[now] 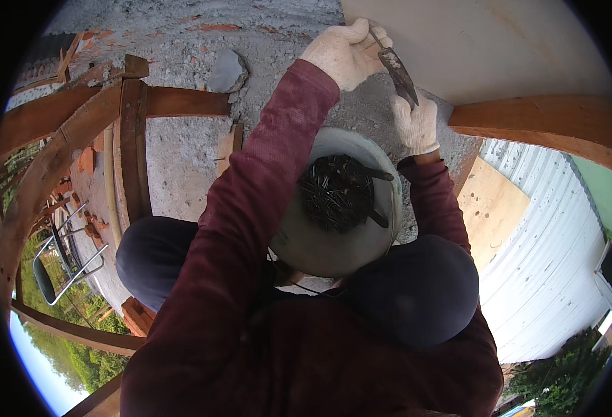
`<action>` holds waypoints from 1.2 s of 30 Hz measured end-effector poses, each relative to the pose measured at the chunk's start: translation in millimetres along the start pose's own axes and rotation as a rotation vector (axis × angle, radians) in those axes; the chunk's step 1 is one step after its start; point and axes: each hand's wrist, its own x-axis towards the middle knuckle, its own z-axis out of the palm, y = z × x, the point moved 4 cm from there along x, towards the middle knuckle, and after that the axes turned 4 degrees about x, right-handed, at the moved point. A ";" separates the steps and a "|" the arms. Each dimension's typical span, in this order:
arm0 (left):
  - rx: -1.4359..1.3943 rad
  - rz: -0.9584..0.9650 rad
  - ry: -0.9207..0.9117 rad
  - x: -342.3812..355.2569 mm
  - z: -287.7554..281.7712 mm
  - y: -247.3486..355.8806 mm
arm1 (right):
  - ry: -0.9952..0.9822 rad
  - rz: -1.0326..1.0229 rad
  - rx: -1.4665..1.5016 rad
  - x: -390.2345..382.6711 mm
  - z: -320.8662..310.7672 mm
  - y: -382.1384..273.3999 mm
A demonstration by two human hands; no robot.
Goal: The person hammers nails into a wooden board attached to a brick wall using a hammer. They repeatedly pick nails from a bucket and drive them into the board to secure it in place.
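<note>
My left hand (347,57), in a pale knit glove, is raised in front of the board, its fingers curled together. Whatever they pinch is too small to make out. My right hand (417,125), gloved alike, is closed on the lower end of a dark, worn hand tool (398,75). The tool's thin end reaches up to my left fingertips; I cannot tell its exact kind. Below my hands, between my knees, stands a pale round bucket (320,247). Inside lie many dark nails (330,198) and a dark tool with two handles (368,172), possibly pincers.
A smooth pale board (472,52) rises at the upper right, above a brown wooden beam (542,125). Wooden framing (135,146) stands left, with a grey stone fragment (227,71) nearby. Further off are a metal-framed chair (62,260) and, right, white corrugated sheeting (549,257).
</note>
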 end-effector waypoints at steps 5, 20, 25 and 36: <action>0.023 -0.038 0.044 -7.7 10.6 -8.3 | -0.019 -0.048 0.200 -21.2 -18.3 -12.9; 0.418 -0.018 0.021 -15.2 -6.5 -2.6 | -0.009 0.252 0.207 -40.3 -6.4 -14.4; 0.226 -0.022 0.119 -12.0 9.5 -3.8 | 0.123 0.078 0.154 -44.9 -6.2 -6.9; 0.210 -0.035 0.223 -8.8 7.1 -0.2 | -0.057 0.011 0.015 -3.2 -6.4 -22.6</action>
